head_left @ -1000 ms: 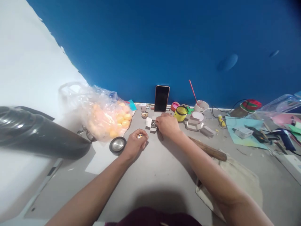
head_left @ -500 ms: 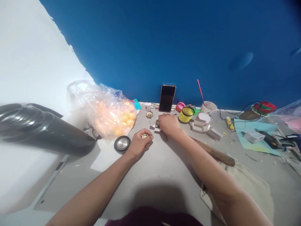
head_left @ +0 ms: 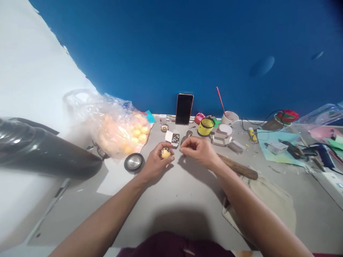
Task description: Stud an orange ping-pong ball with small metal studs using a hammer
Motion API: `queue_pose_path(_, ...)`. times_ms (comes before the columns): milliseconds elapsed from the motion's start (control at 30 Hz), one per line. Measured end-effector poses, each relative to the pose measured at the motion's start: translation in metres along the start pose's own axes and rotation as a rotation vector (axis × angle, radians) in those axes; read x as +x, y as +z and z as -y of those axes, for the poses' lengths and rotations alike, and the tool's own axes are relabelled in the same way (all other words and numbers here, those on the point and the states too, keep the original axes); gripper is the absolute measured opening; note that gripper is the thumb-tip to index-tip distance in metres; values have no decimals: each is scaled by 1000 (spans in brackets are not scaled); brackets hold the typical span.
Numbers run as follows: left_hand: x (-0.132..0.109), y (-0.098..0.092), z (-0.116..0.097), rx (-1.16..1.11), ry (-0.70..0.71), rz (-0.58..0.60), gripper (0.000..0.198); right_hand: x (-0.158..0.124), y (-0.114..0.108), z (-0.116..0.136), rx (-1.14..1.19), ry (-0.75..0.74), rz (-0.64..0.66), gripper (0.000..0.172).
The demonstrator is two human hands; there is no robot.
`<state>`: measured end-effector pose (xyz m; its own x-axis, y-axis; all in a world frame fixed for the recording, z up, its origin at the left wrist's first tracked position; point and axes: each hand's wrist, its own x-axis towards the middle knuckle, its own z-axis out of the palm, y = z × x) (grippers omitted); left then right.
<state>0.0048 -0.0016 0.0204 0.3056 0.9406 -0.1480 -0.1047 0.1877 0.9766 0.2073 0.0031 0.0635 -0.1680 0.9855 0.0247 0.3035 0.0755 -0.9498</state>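
My left hand (head_left: pixel 157 159) is closed around a small yellow ball (head_left: pixel 165 153) with dark and shiny spots on its upper side. To its right, my right hand (head_left: pixel 199 151) is held in a pinch, thumb against fingertips. Whatever sits between those fingertips is too small to make out. Just beyond both hands stands an open white box (head_left: pixel 175 140) full of small dark, shiny pieces. Behind the right hand lies a hammer (head_left: pixel 238 167); its dark head and wooden handle show on either side of my hand and wrist.
A clear bag of orange and yellow balls (head_left: pixel 120 132) lies left, near a round black-rimmed metal lid (head_left: pixel 134 162). A phone (head_left: pixel 184 109) leans on the blue wall. Rightward are a yellow cup (head_left: pixel 205 127), a white cup (head_left: pixel 229 117) and a cloth bag (head_left: pixel 270 203).
My right hand has come away from the white box, back and to the right, fingers pinched. My left hand keeps the yellow ball, now showing more of it. The view has shifted slightly.
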Motion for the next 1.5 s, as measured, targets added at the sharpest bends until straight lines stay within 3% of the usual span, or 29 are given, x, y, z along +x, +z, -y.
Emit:
queue_pose_path(100,-3,2,0,142,-7,4,40,-8,3,-13,182,87,-18,22)
queue_pose_path(300,-3,1,10,199,61,43,44,-11,15,-41,460,204,-28,31)
queue_pose_path(567,0,0,18,238,164,41,42,-13,21,-43,688,287,65,32)
queue_pose_path(1100,-5,3,17,460,335,22,35,-14,27,-46,761,324,106,33)
queue_pose_path(1500,-5,2,18,502,359,34,36,-13,27,-45,744,331,109,33)
